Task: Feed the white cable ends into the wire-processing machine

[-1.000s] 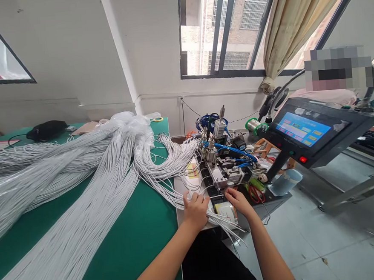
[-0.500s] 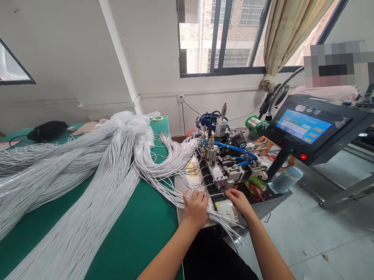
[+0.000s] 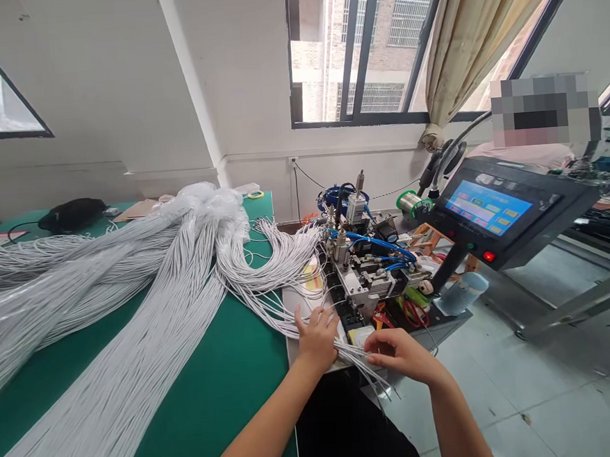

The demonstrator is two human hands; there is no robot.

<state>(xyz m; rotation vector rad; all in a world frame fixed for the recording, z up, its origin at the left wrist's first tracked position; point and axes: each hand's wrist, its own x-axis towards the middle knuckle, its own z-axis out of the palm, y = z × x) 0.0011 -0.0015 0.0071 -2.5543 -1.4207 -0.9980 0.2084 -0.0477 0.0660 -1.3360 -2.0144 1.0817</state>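
My left hand (image 3: 317,337) rests closed on a bunch of thin white wires (image 3: 290,318) at the edge of a grey work plate (image 3: 294,342), pinning them down. My right hand (image 3: 400,355) is drawn back toward me with its fingers pinched on the loose ends of those white wires (image 3: 363,355). Just beyond the hands stands a small metal machine (image 3: 368,273) with blue air hoses. Large bundles of white wires (image 3: 133,317) lie spread across the green table (image 3: 233,393) to the left.
A black control box with a lit touchscreen (image 3: 486,209) stands on an arm to the right. Red-handled scissors (image 3: 412,311) and a pale blue cup (image 3: 459,294) lie beside the machine. Another person (image 3: 529,150) sits behind the screen. A black object (image 3: 71,213) lies at the table's far left.
My right hand has pulled back from the machine toward me, now pinching the wire ends. My left hand stays on the wire bunch, shifted slightly away from me.
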